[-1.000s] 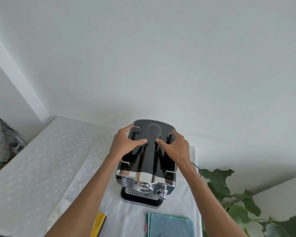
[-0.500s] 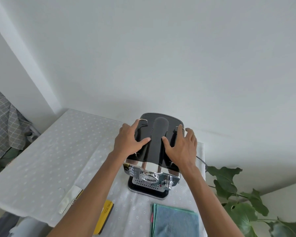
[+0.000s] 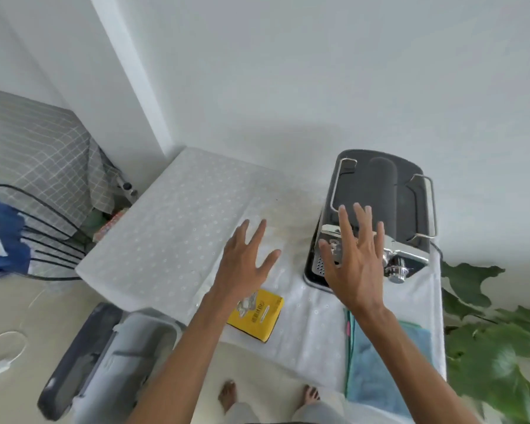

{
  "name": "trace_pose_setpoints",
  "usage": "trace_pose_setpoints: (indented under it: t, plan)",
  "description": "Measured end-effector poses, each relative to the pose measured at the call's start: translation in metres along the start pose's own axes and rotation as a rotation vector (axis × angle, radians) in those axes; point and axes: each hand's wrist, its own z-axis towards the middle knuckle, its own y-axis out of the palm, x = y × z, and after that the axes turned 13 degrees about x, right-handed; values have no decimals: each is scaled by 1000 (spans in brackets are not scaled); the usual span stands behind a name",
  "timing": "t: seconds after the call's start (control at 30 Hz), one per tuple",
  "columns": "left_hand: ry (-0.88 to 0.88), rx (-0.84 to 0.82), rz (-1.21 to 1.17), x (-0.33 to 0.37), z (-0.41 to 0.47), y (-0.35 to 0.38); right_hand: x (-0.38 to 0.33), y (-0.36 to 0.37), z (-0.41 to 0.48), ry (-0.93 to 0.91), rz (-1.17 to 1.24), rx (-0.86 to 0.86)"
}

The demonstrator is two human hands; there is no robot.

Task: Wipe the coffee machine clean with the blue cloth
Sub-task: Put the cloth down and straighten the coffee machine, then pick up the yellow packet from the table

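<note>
Black-and-chrome coffee machine [image 3: 377, 203], blue cloth [image 3: 386, 359], yellow packet [image 3: 257, 313], white dotted tablecloth [image 3: 178, 228]

coffee machine [image 3: 380, 191] front partly hidden, plant [image 3: 496, 347] — cropped

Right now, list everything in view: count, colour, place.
coffee machine: one, black and chrome, far right of the table
blue cloth: one, blue, folded, near right table edge
table: one, white dotted cover, centre
yellow packet: one, yellow, near edge, left of the cloth
plant: one, green, right of the table
chair: one, black wire, left, blue fabric on it
checked fabric: one, grey, far left
container: one, grey, floor, near left
feet: two, bare, on the floor
left hand: one, fingers spread, above the table
right hand: one, fingers spread, before the machine's front
</note>
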Motion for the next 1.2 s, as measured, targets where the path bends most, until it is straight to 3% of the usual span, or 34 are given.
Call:
trace_pose_setpoints:
  t: [0.17,0.47,0.63,0.8,0.97,1.2]
  plan:
    - [-112,-120,97,-76,-58,6,-52,44,-51,-58,128,-151]
    - [-238,-319,299,-119,-125,29,-60,135,-119,56,35,-899]
    - [-435,-314,352,-100,-129,39,-58,152,-113,38,29,-1021]
    - [-650,-326,102,-93,-126,59,-53,162,-110,-29,57,-1107]
    - [-894,-186,-145,-82,-123,76,-51,167,-106,-44,126,-1126]
    - [-1152,329,-327,-86,-125,65,-88,167,-104,-97,337,-1019]
